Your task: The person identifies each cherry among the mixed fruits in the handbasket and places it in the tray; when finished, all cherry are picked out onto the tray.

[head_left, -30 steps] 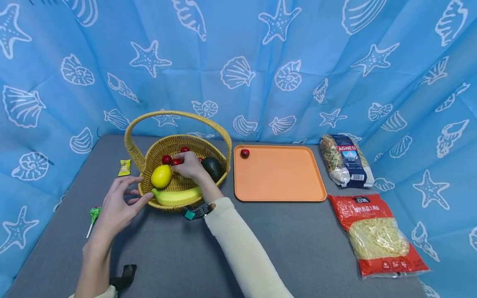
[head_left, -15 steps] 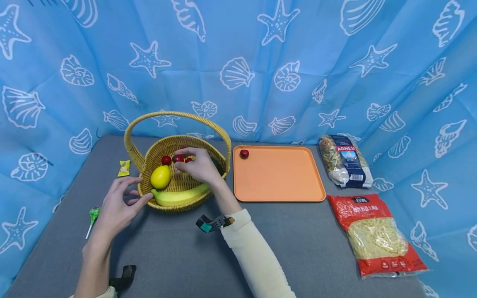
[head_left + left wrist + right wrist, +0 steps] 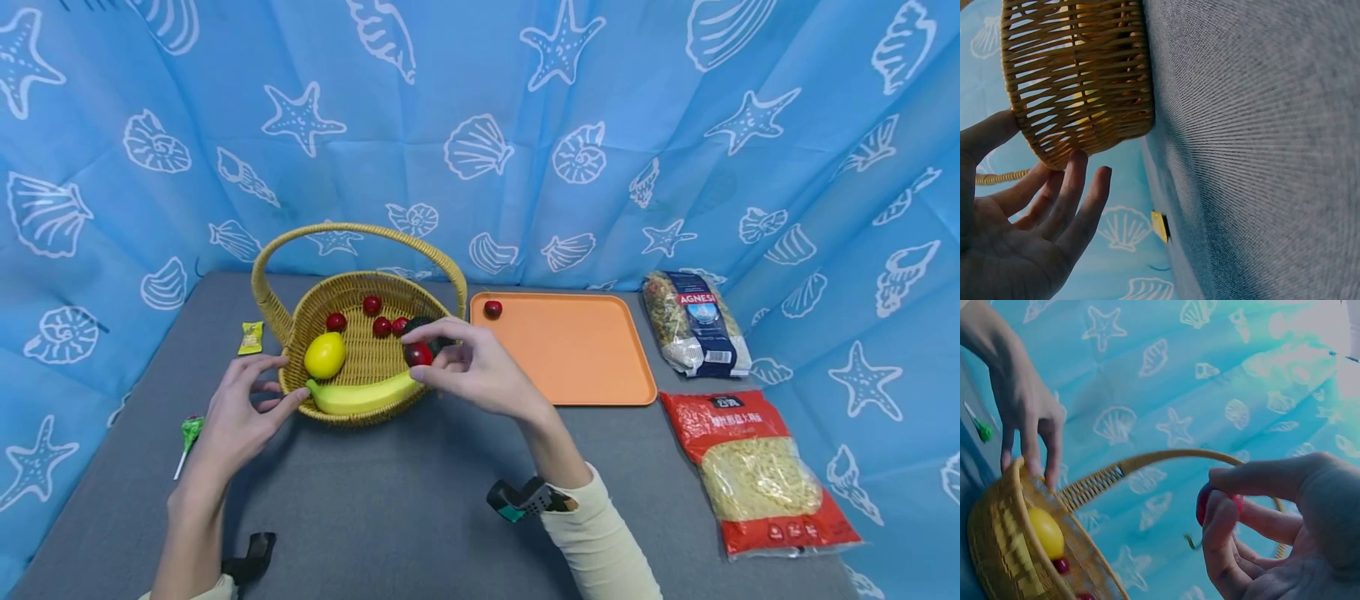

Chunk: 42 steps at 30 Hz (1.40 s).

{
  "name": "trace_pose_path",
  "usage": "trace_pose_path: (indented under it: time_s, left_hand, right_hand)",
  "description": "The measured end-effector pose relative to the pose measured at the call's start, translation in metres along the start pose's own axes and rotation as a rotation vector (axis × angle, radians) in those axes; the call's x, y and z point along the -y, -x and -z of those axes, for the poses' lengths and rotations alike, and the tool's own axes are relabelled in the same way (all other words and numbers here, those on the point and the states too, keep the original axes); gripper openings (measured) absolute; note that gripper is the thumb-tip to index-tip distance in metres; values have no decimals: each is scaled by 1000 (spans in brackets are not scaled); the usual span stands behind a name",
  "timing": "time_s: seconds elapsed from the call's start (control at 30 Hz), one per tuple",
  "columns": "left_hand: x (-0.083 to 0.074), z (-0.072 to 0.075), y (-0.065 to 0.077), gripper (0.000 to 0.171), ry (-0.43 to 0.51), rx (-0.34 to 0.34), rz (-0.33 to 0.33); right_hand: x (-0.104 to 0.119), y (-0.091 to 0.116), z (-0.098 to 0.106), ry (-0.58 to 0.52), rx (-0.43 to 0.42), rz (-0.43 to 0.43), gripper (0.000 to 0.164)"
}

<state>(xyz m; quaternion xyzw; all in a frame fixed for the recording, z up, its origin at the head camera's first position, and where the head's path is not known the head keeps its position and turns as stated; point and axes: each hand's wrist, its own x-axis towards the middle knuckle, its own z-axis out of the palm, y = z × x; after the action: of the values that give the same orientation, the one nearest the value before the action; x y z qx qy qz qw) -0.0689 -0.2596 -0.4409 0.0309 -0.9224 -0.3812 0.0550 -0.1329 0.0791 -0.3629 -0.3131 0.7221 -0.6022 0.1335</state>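
Observation:
In the head view my right hand (image 3: 480, 367) pinches a dark red cherry (image 3: 417, 354) between thumb and fingertips, over the right side of the wicker basket (image 3: 295, 404). Its thin green stem hangs down in the right wrist view. My left hand (image 3: 243, 408) holds the basket's left edge, thumb at the rim and fingers against the outer wall (image 3: 1085, 81). Inside lie a lemon (image 3: 325, 356), a banana (image 3: 363, 395), several cherries (image 3: 372, 305) and a dark avocado (image 3: 438, 342), partly hidden by my right hand. Another cherry (image 3: 492, 309) sits on the orange tray (image 3: 562, 358).
The basket's tall handle (image 3: 360, 227) arches over it. Left of it lie a yellow wrapped candy (image 3: 251, 337) and a green lollipop (image 3: 191, 430). At the right are an AGNESI pasta bag (image 3: 697, 323) and a red pasta bag (image 3: 757, 471). A blue shell-print curtain (image 3: 525, 208) stands behind.
My right hand has come up out of the basket's middle with a cherry and moved right, toward the tray. My left hand has stayed at the basket's rim.

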Motion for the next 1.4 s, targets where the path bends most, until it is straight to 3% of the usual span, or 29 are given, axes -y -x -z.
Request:
trace_pose_path:
  time_s: [0.17, 0.33, 0.7, 0.87, 1.07, 1.2, 1.4]
  left_hand:
    - [0, 0, -1, 60, -7, 1, 10]
    - [-1, 0, -2, 60, -6, 5, 10]
    - [-4, 0, -3, 59, 7, 14, -7]
    - [-4, 0, -3, 59, 4, 17, -10]
    - [-2, 0, -3, 60, 5, 23, 0]
    - [-1, 0, -2, 60, 10, 24, 4]
    - [-1, 1, 0, 60, 13, 16, 9]
  right_hand:
    - [-6, 28, 31, 94, -103, 9, 38]
    - [-25, 41, 63, 152, -216, 40, 37]
    - [-92, 37, 115, 184, -422, -76, 38]
    - [-123, 25, 123, 161, -546, -126, 41]
    - [-146, 7, 122, 160, -616, -275, 37]
    - [-154, -5, 118, 240, -632, -334, 36]
    - [-164, -20, 114, 395, -654, -357, 37]
